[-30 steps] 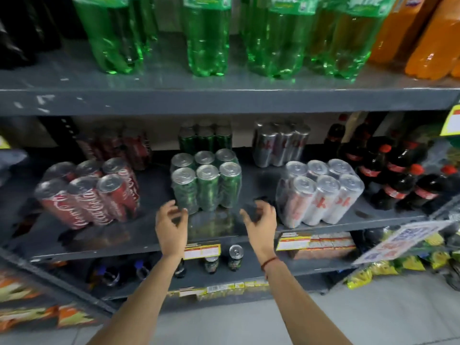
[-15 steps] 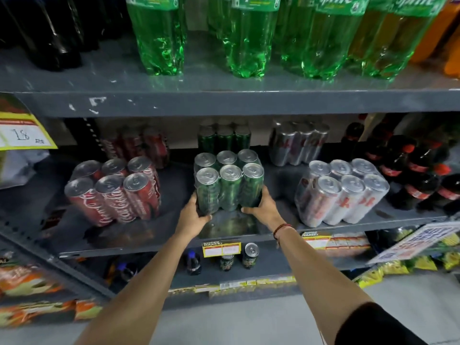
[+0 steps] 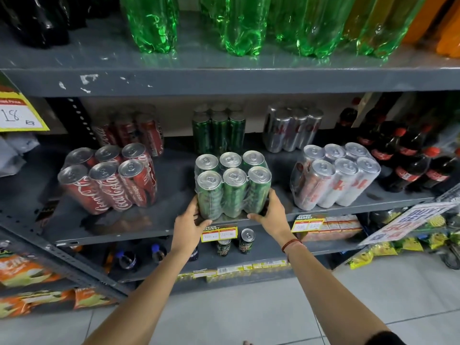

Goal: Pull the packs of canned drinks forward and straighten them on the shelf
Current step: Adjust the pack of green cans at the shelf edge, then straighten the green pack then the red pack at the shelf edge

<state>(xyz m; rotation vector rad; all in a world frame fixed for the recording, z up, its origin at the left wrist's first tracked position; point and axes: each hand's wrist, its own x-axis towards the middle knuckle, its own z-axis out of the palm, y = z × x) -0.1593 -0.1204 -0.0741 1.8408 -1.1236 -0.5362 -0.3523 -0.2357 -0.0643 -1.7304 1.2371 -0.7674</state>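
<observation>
Left hand (image 3: 190, 220) grips the lower left corner of the green six-pack (image 3: 232, 186); thumb lies along the pack's base, fingers wrap the side. Right hand (image 3: 272, 215) clamps the lower right corner the same way, thumb under the front edge. A red cord bracelet (image 3: 291, 244) sits on the right wrist. Both hands closed on the pack, one per side.

Green six-pack: shrink-wrapped, two rows of three cans, upright, at the front edge of the middle shelf (image 3: 124, 230), centre bay. Directly below it on the shelf lip, a yellow price tag (image 3: 219, 234).

Behind it, near the back wall, a second green pack (image 3: 219, 133), well apart from the front one.

Left of the held pack: red cola six-pack (image 3: 109, 183), tilted, leaning toward the back left, set away from the shelf edge. Another red pack (image 3: 134, 133) stands behind it.

Right: silver six-pack (image 3: 336, 178), also tilted and turned at an angle; second silver pack (image 3: 293, 130) at the rear. Further right, dark cola bottles (image 3: 408, 165) with red caps.

Upper shelf: green plastic bottles (image 3: 239, 26). Lower shelf: two single cans (image 3: 246, 241) standing.
</observation>
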